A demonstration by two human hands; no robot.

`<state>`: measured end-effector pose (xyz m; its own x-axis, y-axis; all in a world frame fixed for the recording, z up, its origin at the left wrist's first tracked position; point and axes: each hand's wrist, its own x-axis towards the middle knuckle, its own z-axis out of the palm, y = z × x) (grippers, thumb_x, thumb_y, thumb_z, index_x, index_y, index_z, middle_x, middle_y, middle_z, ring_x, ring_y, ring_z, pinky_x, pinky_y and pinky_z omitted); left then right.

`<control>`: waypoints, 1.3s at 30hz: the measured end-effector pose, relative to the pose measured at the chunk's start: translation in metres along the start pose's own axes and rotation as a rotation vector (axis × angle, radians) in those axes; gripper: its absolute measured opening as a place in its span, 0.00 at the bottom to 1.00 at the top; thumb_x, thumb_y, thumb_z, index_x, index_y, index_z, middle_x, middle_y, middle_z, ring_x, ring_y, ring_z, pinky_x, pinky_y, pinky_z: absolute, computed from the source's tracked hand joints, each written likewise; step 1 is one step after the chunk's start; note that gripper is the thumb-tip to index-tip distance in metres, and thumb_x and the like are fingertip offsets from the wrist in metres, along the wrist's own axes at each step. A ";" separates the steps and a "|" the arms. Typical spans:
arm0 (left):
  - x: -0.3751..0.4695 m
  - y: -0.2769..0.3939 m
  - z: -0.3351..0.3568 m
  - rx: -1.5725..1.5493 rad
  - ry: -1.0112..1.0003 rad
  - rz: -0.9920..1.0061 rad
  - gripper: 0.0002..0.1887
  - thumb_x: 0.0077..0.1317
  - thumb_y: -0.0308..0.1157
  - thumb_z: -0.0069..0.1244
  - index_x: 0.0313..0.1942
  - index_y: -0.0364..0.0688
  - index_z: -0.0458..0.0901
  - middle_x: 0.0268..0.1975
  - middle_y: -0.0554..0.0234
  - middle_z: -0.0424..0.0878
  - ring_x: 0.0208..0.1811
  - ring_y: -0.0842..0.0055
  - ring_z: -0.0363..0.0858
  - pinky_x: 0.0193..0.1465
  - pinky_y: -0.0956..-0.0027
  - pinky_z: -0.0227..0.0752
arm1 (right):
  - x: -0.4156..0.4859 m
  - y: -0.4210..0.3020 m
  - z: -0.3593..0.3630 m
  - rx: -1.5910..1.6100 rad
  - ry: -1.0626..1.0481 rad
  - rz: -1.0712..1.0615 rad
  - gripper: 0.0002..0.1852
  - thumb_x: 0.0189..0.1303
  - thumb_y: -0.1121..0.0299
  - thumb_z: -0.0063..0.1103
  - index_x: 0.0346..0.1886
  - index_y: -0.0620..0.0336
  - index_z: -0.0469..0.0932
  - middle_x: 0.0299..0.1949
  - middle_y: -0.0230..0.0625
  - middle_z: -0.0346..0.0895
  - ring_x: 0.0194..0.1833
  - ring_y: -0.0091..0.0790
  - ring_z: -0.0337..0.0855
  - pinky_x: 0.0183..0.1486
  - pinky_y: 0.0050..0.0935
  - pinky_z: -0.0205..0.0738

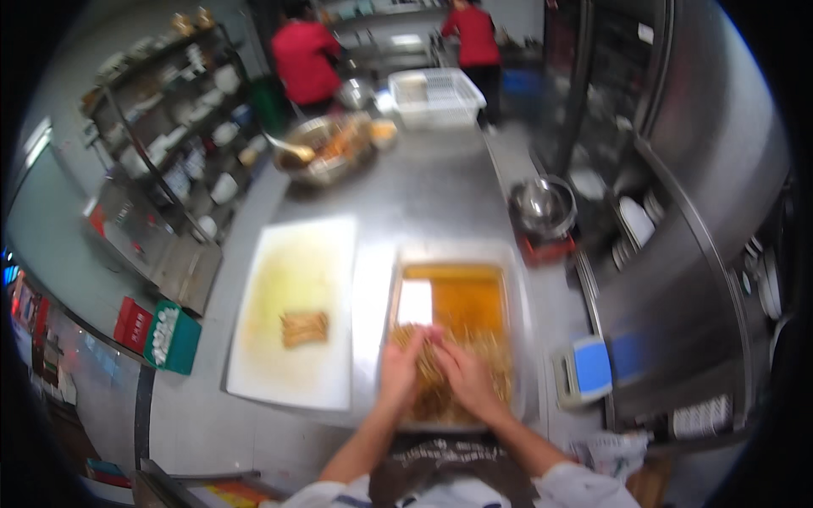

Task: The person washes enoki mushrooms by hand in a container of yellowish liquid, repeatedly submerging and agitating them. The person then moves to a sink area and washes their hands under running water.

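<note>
My left hand (401,369) and my right hand (462,374) are close together over a clear rectangular tub (521,330), their fingertips meeting near its middle. The tub holds amber liquid (473,295) and, in its nearer part, many thin pale-brown strips (495,355). Blur hides whether a small piece is between the fingertips. Left of the tub, a white cutting board (295,260) with a yellowish stain lies on the steel table (425,184). On the board rests a small bundle of light-brown strips (305,329), side by side.
Farther back stand a large metal bowl (317,174) of orange-brown food with a spoon, and a white plastic basket (438,117). Right of the table are steel bowls (543,206) and a blue-topped scale (592,365). Two people in red (305,60) (473,35) work at the far end.
</note>
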<state>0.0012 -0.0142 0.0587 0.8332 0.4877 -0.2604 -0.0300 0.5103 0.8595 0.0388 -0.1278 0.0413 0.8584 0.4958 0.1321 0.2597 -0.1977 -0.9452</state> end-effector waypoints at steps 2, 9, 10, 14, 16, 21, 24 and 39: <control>0.004 -0.003 0.001 -0.074 -0.069 0.056 0.10 0.69 0.33 0.46 0.41 0.34 0.78 0.39 0.58 0.82 0.37 0.76 0.81 0.40 0.73 0.76 | -0.002 0.009 -0.002 -0.183 0.092 -0.149 0.09 0.61 0.70 0.54 0.41 0.61 0.80 0.29 0.50 0.78 0.29 0.52 0.79 0.31 0.42 0.71; 0.018 -0.009 -0.004 -0.206 0.003 0.070 0.10 0.71 0.37 0.44 0.34 0.41 0.71 0.21 0.71 0.67 0.19 0.83 0.63 0.21 0.77 0.61 | -0.003 0.026 0.005 -0.119 0.046 -0.109 0.11 0.63 0.66 0.51 0.34 0.62 0.80 0.28 0.51 0.77 0.31 0.54 0.79 0.34 0.44 0.71; 0.021 -0.009 -0.009 -0.157 -0.001 0.071 0.10 0.71 0.37 0.44 0.33 0.41 0.71 0.20 0.73 0.66 0.18 0.86 0.61 0.20 0.79 0.58 | -0.001 0.034 0.000 -0.223 -0.024 -0.065 0.13 0.63 0.62 0.51 0.33 0.63 0.79 0.28 0.52 0.77 0.32 0.55 0.78 0.35 0.46 0.70; 0.007 -0.007 -0.025 0.017 0.113 0.134 0.11 0.71 0.37 0.44 0.30 0.43 0.70 0.18 0.77 0.61 0.15 0.89 0.52 0.16 0.80 0.47 | 0.011 0.040 -0.027 -0.361 0.101 -0.186 0.05 0.55 0.74 0.56 0.30 0.64 0.81 0.30 0.47 0.79 0.34 0.47 0.80 0.39 0.38 0.73; 0.005 -0.008 -0.029 0.012 0.120 0.132 0.11 0.71 0.37 0.43 0.30 0.43 0.68 0.18 0.79 0.59 0.15 0.89 0.50 0.16 0.81 0.44 | 0.022 0.041 -0.038 -0.433 0.036 -0.192 0.04 0.52 0.77 0.60 0.31 0.61 0.82 0.31 0.45 0.79 0.35 0.46 0.79 0.39 0.38 0.73; 0.010 -0.015 -0.037 0.075 0.195 0.074 0.11 0.72 0.38 0.43 0.30 0.44 0.67 0.18 0.79 0.57 0.16 0.90 0.49 0.17 0.81 0.42 | 0.027 0.045 -0.010 -0.704 -0.181 -0.267 0.04 0.47 0.78 0.60 0.28 0.62 0.82 0.32 0.41 0.77 0.38 0.43 0.78 0.37 0.38 0.75; 0.010 -0.016 -0.039 0.090 0.169 0.081 0.11 0.72 0.38 0.43 0.31 0.44 0.68 0.18 0.79 0.58 0.16 0.90 0.50 0.17 0.82 0.43 | 0.029 0.061 0.005 -0.939 -0.246 -0.223 0.01 0.46 0.76 0.58 0.23 0.62 0.79 0.34 0.40 0.75 0.39 0.44 0.75 0.38 0.39 0.72; 0.011 -0.037 -0.041 0.127 0.143 0.015 0.10 0.71 0.34 0.43 0.37 0.37 0.76 0.22 0.74 0.68 0.19 0.88 0.63 0.21 0.81 0.54 | 0.017 0.051 -0.010 -0.628 0.001 -0.219 0.04 0.48 0.70 0.64 0.28 0.58 0.81 0.33 0.38 0.74 0.41 0.43 0.74 0.43 0.39 0.70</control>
<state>-0.0109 0.0016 0.0056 0.7457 0.5953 -0.2993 0.0354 0.4131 0.9100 0.0714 -0.1379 -0.0017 0.7565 0.5799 0.3023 0.6366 -0.5474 -0.5432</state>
